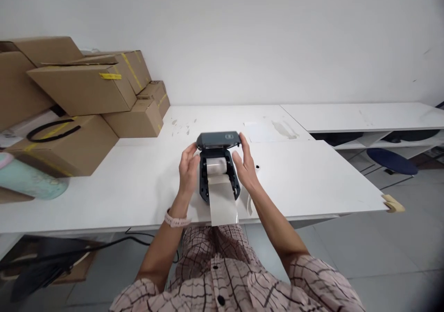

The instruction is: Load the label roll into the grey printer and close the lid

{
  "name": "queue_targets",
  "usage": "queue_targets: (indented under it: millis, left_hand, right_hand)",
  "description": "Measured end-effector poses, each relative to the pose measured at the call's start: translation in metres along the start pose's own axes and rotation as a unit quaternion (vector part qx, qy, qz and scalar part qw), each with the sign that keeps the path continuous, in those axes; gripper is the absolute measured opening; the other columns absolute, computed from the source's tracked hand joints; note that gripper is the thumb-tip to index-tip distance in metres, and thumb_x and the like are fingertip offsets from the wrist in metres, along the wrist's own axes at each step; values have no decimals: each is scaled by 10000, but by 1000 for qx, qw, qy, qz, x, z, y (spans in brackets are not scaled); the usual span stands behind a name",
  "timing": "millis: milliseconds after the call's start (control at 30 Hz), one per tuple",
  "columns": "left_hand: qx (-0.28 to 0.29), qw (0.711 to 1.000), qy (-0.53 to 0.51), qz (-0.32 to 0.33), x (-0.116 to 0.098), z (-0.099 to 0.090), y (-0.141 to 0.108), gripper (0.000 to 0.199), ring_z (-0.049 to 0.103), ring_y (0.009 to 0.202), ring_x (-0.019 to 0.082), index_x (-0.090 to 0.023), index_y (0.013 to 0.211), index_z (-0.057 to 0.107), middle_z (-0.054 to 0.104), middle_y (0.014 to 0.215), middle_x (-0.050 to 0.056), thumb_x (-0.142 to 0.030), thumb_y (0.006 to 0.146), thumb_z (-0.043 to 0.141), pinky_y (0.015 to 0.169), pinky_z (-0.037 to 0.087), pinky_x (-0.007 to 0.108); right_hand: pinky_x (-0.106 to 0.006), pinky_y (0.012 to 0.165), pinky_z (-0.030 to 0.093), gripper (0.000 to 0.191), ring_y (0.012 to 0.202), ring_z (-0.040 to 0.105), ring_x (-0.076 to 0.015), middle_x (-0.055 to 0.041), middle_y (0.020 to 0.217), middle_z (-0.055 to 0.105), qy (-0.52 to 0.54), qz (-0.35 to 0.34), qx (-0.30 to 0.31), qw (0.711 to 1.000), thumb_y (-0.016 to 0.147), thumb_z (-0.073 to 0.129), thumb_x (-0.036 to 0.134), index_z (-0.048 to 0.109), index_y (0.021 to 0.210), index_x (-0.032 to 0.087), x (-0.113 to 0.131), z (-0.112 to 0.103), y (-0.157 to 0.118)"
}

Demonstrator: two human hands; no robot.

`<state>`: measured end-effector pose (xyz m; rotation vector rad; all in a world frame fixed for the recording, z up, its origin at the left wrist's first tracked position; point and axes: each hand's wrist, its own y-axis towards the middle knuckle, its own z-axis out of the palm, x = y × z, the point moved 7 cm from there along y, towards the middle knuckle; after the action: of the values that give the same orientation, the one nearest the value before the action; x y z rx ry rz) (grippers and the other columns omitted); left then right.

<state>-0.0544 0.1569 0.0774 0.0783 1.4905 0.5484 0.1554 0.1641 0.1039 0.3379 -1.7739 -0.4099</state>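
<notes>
A dark grey label printer (203, 192) stands on the white table in front of me, its lid (215, 139) raised. My left hand (189, 168) grips the left edge of the lid, thumb toward the front. At the lid's right edge, the fingers of my right hand (246, 165) hold it, with the thumb apart from them. Inside the printer sits a roll of white labels (217, 166). From it a wide strip of label paper (223, 203) runs out over the front and reaches the table's near edge.
Cardboard boxes (83, 90) are stacked at the left, with a mint-green bottle (34, 180) in front. A curled paper strip (249, 205) and a small black piece (257, 167) lie right of the printer. A blue stool (391, 160) stands beyond the table at right.
</notes>
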Motion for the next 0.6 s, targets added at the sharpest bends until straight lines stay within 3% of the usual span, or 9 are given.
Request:
queue_targets:
  millis: [67,167,233,333,467,533,600]
  left_hand:
    - [-32,998,36,-37,14,-6,17,429,589,1298,259,-218,1286,592,613,1413,114,-390,893,587,1059,484,411]
    - [-48,973,175,-143,48,-18,13,441,669,1039,245,-186,1241,616,687,1172,123,-378,844,606,885,523,377]
    - [-12,951,249,-185,64,-23,1,469,662,890,231,-188,1242,623,688,1004,91,-403,825,622,785,506,348]
    - [69,933,275,-222,76,-20,-13,475,628,719,210,-197,1231,628,643,776,27,-391,798,646,657,449,304]
    - [109,923,285,-235,78,-12,-13,412,590,599,203,-192,1190,622,601,640,-8,-307,794,616,607,410,296]
    - [108,915,312,-232,79,-9,-9,377,622,642,225,-191,1164,619,647,686,19,-273,798,592,630,421,309]
    - [104,904,350,-222,79,-7,-5,337,663,741,256,-201,1123,621,701,778,55,-238,789,585,674,438,325]
  right_hand:
    - [-554,1272,187,816,1579,183,-297,-55,1703,222,-33,-41,-5,999,951,439,708,202,1619,303,5,7,39]
    - [-537,1270,181,875,1570,208,-298,-108,1690,245,-66,-66,-14,995,942,417,728,174,1623,234,1,18,89]
    - [-539,1255,210,895,1548,263,-313,-148,1668,287,-82,-64,-9,994,940,420,721,179,1618,188,-6,23,114]
    - [-579,1229,239,890,1525,296,-353,-189,1650,304,-134,-62,2,989,939,465,673,201,1606,147,-9,24,135]
    - [-605,1221,233,717,1536,242,-370,-145,1670,273,-235,-163,-6,958,961,516,515,316,1569,192,9,22,116]
    - [-573,1178,334,598,1449,403,-353,-113,1567,462,-254,-212,88,940,954,553,408,423,1516,250,7,38,92]
    - [-541,1079,449,557,1286,571,-355,-101,1380,638,-285,-194,241,907,881,657,330,542,1424,282,-12,63,69]
